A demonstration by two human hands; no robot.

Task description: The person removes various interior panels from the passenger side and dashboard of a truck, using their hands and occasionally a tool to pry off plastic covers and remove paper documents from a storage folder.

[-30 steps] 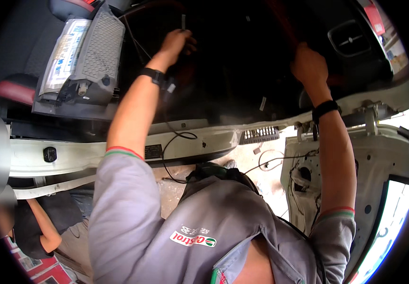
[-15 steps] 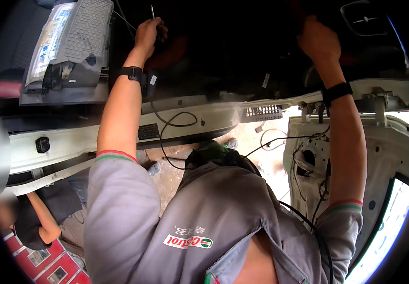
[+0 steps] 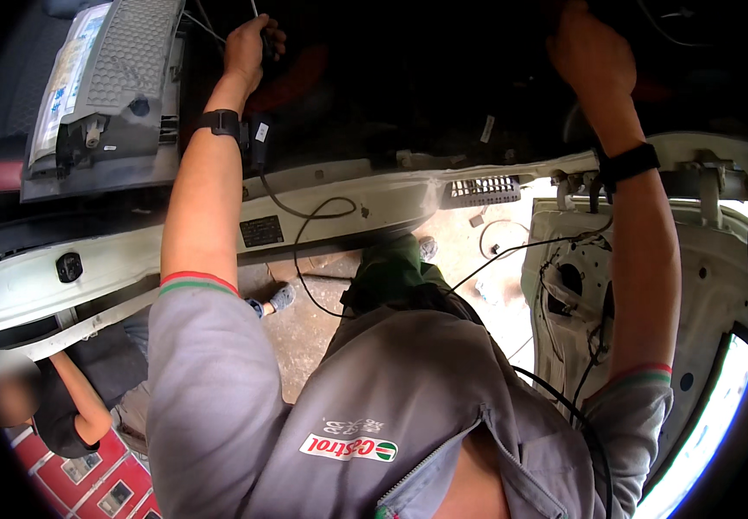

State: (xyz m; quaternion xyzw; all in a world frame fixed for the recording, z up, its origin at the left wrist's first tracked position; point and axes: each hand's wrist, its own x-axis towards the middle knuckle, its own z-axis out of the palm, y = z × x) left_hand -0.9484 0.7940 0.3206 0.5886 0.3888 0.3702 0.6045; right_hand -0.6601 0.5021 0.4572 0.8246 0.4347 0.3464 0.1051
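Observation:
My left hand (image 3: pixel 251 54) is closed around a slim silver tool (image 3: pixel 255 9) at the dark car interior. To its left lies a grey plastic assembly (image 3: pixel 127 65) with a honeycomb face and a papered panel. Below my left hand, beside my wrist, is a small dark connector (image 3: pixel 260 143) with a white label, from which a black cable (image 3: pixel 330 212) loops down over the white sill (image 3: pixel 365 195). My right hand (image 3: pixel 594 56) reaches forward into the dark interior, fingers curled; what they hold or touch is hidden in shadow.
A stripped white door (image 3: pixel 694 294) with loose wires stands open at the right. At the lower left another person (image 3: pixel 88 389) in dark clothing is low beside the car, near a red cabinet (image 3: pixel 80 471). Concrete floor (image 3: pixel 300 363) shows below the sill.
Both my hands have moved farther forward, toward the top of the view; the left has shifted leftward and the right slightly rightward. The view of the car and my body has shifted slightly.

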